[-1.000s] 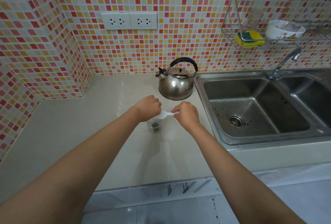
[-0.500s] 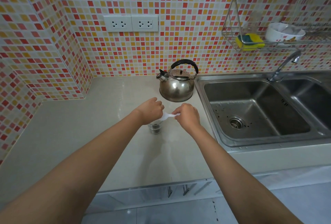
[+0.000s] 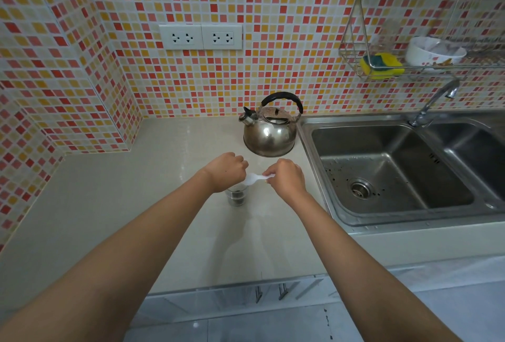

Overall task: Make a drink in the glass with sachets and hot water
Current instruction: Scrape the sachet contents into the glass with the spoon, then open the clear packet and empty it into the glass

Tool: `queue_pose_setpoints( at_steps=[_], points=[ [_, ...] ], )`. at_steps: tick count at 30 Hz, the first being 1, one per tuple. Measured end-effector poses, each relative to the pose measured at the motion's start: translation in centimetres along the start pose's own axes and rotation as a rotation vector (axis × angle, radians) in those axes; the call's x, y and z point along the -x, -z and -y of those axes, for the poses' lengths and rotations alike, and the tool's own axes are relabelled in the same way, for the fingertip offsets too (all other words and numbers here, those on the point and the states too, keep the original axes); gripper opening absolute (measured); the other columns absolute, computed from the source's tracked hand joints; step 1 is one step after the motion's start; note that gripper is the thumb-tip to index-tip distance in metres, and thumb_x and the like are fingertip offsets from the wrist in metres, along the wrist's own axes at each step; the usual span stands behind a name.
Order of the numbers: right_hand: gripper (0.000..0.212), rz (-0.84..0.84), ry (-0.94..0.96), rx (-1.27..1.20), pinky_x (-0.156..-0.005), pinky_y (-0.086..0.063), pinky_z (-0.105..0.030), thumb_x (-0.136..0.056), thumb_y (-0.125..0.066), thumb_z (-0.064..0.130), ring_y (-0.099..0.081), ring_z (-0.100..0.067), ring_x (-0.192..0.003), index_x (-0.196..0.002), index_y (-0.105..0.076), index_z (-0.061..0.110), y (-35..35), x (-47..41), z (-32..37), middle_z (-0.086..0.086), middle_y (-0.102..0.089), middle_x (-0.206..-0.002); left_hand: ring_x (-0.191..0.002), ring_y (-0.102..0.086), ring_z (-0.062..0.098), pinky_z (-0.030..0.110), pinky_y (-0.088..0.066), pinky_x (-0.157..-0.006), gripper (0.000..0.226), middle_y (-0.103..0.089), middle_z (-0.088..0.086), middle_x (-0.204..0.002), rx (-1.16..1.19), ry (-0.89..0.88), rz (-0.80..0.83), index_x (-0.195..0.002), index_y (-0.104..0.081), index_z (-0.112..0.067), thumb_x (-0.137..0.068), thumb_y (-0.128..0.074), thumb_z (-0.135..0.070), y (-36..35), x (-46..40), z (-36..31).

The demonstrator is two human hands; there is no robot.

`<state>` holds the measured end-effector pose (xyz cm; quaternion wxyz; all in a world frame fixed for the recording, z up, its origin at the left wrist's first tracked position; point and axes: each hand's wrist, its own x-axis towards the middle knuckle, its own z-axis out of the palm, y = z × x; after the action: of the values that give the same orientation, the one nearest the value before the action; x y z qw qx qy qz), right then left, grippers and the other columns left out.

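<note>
**Sachet held over the glass, kettle waiting behind**

The left hand [image 3: 225,171] is hovering directly above the glass [image 3: 236,196], fingers curled in and pinching one end of a small white sachet [image 3: 257,178]. The glass is standing upright on the countertop [image 3: 109,205], partly hidden under that hand, with something dark showing inside it. The sachet is stretching level between the two hands, just above the rim. The right hand [image 3: 287,177] is gripping the other end between thumb and fingertips, the remaining fingers folded. Whether the packet is already torn is too small to tell. Behind the hands, the steel kettle [image 3: 269,130] is sitting near the sink [image 3: 308,150], apart from both hands.

The step in hand looks to be opening or emptying a sachet into the glass. The next move is probably calling for a clean tear and a tilt so the powder falls inside the rim, then a reach back for the kettle handle.
</note>
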<state>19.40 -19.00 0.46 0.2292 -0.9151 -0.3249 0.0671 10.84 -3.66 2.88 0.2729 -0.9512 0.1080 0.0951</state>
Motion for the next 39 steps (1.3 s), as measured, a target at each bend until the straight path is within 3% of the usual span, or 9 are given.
queue_pose_setpoints(
  at_steps=[9, 12, 18, 23, 26, 30, 34, 36, 39],
  points=[
    [0.023, 0.031, 0.032, 0.042, -0.075, -0.049, -0.035, -0.087, -0.061, 0.011, -0.061, -0.030, -0.091, -0.105, -0.074, 0.018, 0.3, 0.3, -0.4, -0.009, -0.069, -0.097, -0.088, -0.058, 0.026, 0.032, -0.042, -0.070, 0.020, -0.062, 0.011, -0.100, 0.010, 0.036, -0.005, -0.101, -0.068, -0.007, -0.087, -0.058, 0.002, -0.2, 0.5, 0.3],
    [0.016, 0.006, -0.025, 0.000, -0.068, -0.049, -0.035, -0.088, -0.061, 0.017, -0.063, -0.031, -0.081, -0.093, -0.076, 0.014, 1.0, 0.3, -1.2, -0.011, -0.070, -0.087, -0.087, -0.057, 0.024, 0.032, -0.043, -0.074, 0.019, -0.060, 0.008, -0.097, 0.027, 0.103, -0.020, -0.098, -0.069, -0.011, -0.086, -0.060, 0.000, -0.6, 0.8, 0.3],
    [0.008, 0.013, -0.630, -0.635, -0.048, -0.046, -0.028, -0.080, -0.061, 0.000, -0.064, -0.029, -0.052, -0.076, -0.065, -0.006, -1.0, -0.2, -3.0, -0.019, -0.068, -0.071, -0.088, -0.057, 0.024, 0.033, -0.042, -0.076, 0.015, -0.061, 0.008, -0.097, 0.114, 0.199, -0.066, -0.098, -0.068, -0.011, -0.086, -0.060, -0.006, -1.3, 1.0, 0.5],
    [0.020, 0.026, -0.812, -0.693, -0.061, -0.044, -0.025, -0.074, -0.073, 0.005, -0.057, -0.023, -0.074, -0.069, -0.054, 0.002, -4.9, 1.2, -3.8, -0.012, -0.059, -0.082, -0.088, -0.056, 0.024, 0.033, -0.041, -0.074, 0.021, -0.061, 0.009, -0.100, 0.187, 0.243, -0.083, -0.106, -0.067, -0.009, -0.088, -0.062, -0.016, -1.5, 1.0, -0.2],
    [0.033, 0.076, -0.822, -0.588, -0.057, -0.041, -0.025, -0.075, -0.072, 0.009, -0.057, -0.025, -0.072, -0.057, -0.045, 0.009, -5.9, 1.5, -4.0, -0.008, -0.057, -0.073, -0.094, -0.056, 0.026, 0.033, -0.040, -0.076, 0.028, -0.060, 0.008, -0.105, 0.242, 0.272, -0.062, -0.111, -0.066, -0.010, -0.088, -0.062, -0.025, -1.8, 1.1, -0.6],
    [0.019, 0.146, -0.730, -0.412, -0.062, -0.042, -0.027, -0.075, -0.075, 0.018, -0.062, -0.025, -0.074, -0.069, -0.058, 0.010, -6.3, 1.5, -4.0, -0.005, -0.062, -0.079, -0.096, -0.057, 0.024, 0.031, -0.041, -0.076, 0.036, -0.061, 0.006, -0.108, 0.344, 0.345, -0.082, -0.117, -0.065, -0.015, -0.085, -0.065, -0.031, -2.4, 1.4, -0.7],
    [0.023, 0.163, -0.685, -0.350, -0.059, -0.041, -0.026, -0.074, -0.077, 0.022, -0.059, -0.024, -0.070, -0.065, -0.057, 0.014, -6.6, 1.5, -4.3, -0.003, -0.061, -0.075, -0.098, -0.059, 0.024, 0.031, -0.042, -0.078, 0.039, -0.063, 0.004, -0.110, 0.453, 0.440, -0.139, -0.117, -0.066, -0.017, -0.082, -0.066, -0.034, -2.7, 1.4, -0.6],
    [0.022, 0.096, -0.628, -0.276, -0.065, -0.045, -0.029, -0.075, -0.075, 0.027, -0.061, -0.026, -0.076, -0.067, -0.059, 0.015, -6.3, 1.6, -4.0, -0.004, -0.061, -0.077, -0.100, -0.060, 0.024, 0.032, -0.043, -0.081, 0.044, -0.064, 0.004, -0.112, 0.535, 0.504, -0.177, -0.119, -0.065, -0.018, -0.080, -0.068, -0.038, -2.8, 1.4, -0.5],
    [0.027, -0.183, -0.436, -0.234, -0.086, -0.044, -0.037, -0.084, -0.065, 0.039, -0.062, -0.030, -0.093, -0.089, -0.071, 0.013, -5.4, 1.2, -2.6, -0.010, -0.065, -0.096, -0.100, -0.062, 0.023, 0.031, -0.045, -0.081, 0.053, -0.066, 0.002, -0.113, 0.730, 0.645, -0.252, -0.123, -0.064, -0.021, -0.077, -0.073, -0.044, -2.7, 1.4, -0.6]
  ],
)
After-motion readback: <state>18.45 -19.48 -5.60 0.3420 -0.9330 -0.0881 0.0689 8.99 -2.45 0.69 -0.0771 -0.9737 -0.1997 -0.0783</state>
